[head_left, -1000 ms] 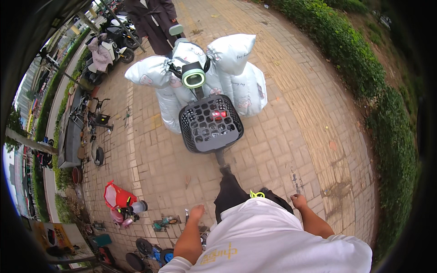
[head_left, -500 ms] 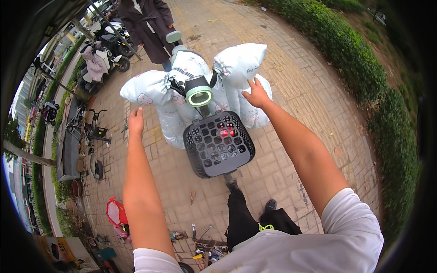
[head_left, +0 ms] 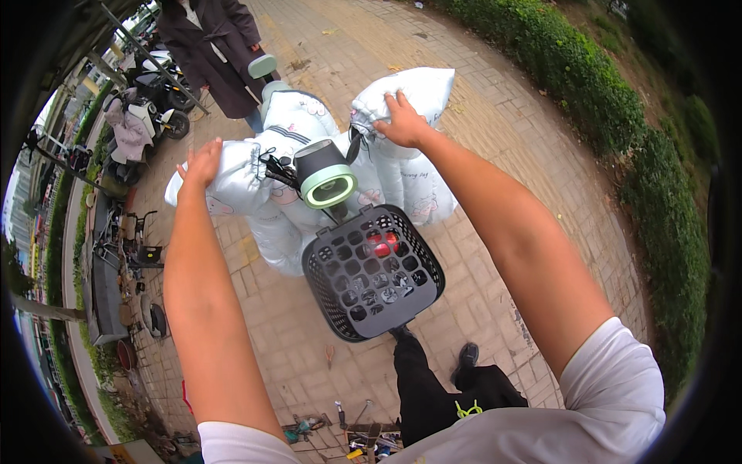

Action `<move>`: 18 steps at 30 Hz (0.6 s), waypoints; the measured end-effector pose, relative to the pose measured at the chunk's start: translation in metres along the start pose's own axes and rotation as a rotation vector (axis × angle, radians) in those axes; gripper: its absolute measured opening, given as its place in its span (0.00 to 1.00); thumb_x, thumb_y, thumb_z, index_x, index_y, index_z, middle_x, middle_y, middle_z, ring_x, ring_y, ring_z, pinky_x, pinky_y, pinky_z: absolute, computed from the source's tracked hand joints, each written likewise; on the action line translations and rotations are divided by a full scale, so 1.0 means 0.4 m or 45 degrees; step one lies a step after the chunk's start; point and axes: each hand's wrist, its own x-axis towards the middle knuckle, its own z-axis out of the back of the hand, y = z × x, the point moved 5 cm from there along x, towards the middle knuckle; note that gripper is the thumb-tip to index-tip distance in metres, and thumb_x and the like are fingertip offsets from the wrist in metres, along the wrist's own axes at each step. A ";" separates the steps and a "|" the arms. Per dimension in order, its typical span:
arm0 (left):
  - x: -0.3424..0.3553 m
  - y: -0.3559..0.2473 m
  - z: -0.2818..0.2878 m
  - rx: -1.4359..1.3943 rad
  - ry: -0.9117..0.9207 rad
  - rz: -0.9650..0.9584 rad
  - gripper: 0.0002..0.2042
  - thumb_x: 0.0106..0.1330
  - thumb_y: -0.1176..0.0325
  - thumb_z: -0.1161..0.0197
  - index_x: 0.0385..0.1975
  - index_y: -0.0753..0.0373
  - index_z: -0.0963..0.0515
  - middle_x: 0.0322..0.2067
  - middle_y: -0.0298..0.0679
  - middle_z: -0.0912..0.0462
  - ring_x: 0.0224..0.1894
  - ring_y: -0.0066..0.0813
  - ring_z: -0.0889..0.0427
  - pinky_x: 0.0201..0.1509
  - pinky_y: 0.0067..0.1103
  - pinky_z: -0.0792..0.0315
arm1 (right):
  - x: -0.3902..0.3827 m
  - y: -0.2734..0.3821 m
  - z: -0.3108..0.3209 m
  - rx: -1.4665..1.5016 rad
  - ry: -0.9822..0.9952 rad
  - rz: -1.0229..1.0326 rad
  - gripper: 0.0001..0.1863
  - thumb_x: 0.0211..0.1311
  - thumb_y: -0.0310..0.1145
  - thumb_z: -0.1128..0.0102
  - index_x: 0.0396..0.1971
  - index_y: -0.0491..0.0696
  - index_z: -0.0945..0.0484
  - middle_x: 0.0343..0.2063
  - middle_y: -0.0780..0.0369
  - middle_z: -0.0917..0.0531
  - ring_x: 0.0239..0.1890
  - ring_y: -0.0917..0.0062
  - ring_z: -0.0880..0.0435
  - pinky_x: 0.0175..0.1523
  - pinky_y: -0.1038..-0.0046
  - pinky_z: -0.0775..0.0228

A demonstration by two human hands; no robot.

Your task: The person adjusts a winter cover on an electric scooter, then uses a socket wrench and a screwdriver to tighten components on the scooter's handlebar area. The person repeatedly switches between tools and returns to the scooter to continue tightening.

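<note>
A scooter with a pale quilted windshield cover (head_left: 278,247) and two puffy handlebar muffs stands before me, front toward me. My left hand (head_left: 202,164) rests on the left muff (head_left: 241,175), fingers slightly bent and apart. My right hand (head_left: 402,122) lies with spread fingers on the right muff (head_left: 427,87). Between them is a dark headlamp (head_left: 325,174) with a pale green ring. Below it sits a black mesh basket (head_left: 373,292), with something red (head_left: 382,244) seen through its holes.
A person (head_left: 216,54) in a dark coat stands behind the scooter. Parked two-wheelers (head_left: 147,124) line the left. A hedge (head_left: 587,93) borders the paving at right. Scattered tools (head_left: 363,433) lie on the ground near my dark-trousered legs.
Both my hands have risen from my sides and reached forward onto the muffs. The scooter appears lower in the picture and the view has shifted.
</note>
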 end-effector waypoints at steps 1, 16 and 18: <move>0.000 -0.006 -0.011 0.003 -0.026 -0.016 0.31 0.71 0.38 0.65 0.66 0.47 0.33 0.70 0.37 0.38 0.74 0.42 0.48 0.72 0.56 0.70 | 0.002 -0.005 0.000 0.009 -0.004 0.013 0.45 0.62 0.54 0.42 0.73 0.51 0.51 0.74 0.50 0.57 0.75 0.56 0.50 0.68 0.43 0.51; 0.002 0.015 -0.038 0.026 -0.184 -0.037 0.28 0.72 0.41 0.63 0.62 0.51 0.29 0.65 0.44 0.33 0.71 0.42 0.41 0.69 0.59 0.62 | 0.017 0.004 0.018 -0.039 -0.011 0.066 0.48 0.56 0.54 0.37 0.72 0.47 0.47 0.73 0.45 0.53 0.71 0.53 0.42 0.70 0.56 0.46; 0.003 0.013 -0.042 0.017 -0.182 -0.061 0.28 0.72 0.41 0.63 0.61 0.51 0.29 0.65 0.44 0.33 0.71 0.42 0.41 0.69 0.59 0.63 | 0.016 0.005 0.017 -0.046 0.007 0.072 0.49 0.56 0.55 0.37 0.72 0.47 0.47 0.73 0.46 0.53 0.72 0.53 0.42 0.70 0.55 0.45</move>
